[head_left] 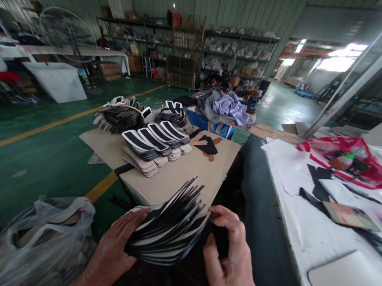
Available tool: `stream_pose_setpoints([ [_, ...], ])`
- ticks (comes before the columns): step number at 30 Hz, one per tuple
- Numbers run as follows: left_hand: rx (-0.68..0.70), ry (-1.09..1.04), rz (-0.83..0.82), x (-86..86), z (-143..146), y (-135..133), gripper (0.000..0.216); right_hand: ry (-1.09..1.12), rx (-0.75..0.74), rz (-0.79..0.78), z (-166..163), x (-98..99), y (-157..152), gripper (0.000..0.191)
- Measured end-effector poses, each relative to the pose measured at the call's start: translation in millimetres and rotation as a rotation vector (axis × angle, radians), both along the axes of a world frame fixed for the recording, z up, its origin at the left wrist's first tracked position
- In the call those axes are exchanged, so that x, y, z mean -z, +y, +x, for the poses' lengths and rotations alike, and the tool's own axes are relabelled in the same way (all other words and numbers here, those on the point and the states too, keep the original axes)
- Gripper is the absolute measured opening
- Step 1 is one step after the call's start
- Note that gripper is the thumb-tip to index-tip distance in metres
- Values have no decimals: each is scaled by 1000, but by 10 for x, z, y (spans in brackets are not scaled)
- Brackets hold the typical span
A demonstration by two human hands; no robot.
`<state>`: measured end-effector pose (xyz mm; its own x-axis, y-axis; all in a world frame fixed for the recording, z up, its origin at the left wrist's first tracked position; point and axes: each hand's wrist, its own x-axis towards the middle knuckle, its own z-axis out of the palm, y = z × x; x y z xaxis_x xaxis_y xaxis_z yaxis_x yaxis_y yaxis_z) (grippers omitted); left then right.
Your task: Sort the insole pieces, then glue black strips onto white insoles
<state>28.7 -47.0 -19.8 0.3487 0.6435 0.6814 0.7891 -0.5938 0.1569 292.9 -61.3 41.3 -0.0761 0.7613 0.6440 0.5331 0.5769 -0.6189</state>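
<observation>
Left hand [118, 241] gripping the stack [165, 235] from its left, I hold my right hand [233, 252], loosely parted, by the stack's right tip (touching or not, I can't tell). Its long axis slants away rightward; the table [165, 186] lies beyond it.

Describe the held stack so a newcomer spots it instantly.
Start at the tan table, mid-view. Below its near edge, between left hand and right hand, is a fanned stack of dark, pale-edged pieces. Unlike the stacks lying on the table, it is gripped by the left hand.
</observation>
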Motion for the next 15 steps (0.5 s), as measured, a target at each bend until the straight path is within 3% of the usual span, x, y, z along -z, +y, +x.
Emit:
stream_pose_setpoints([
  [6,34,13,-42,21,-38,38,75,10,-47,-60,34,-65,25,53],
  [15,43,-19,-36,8,15,48,86,163,-123,-110,22,-72,114,37],
])
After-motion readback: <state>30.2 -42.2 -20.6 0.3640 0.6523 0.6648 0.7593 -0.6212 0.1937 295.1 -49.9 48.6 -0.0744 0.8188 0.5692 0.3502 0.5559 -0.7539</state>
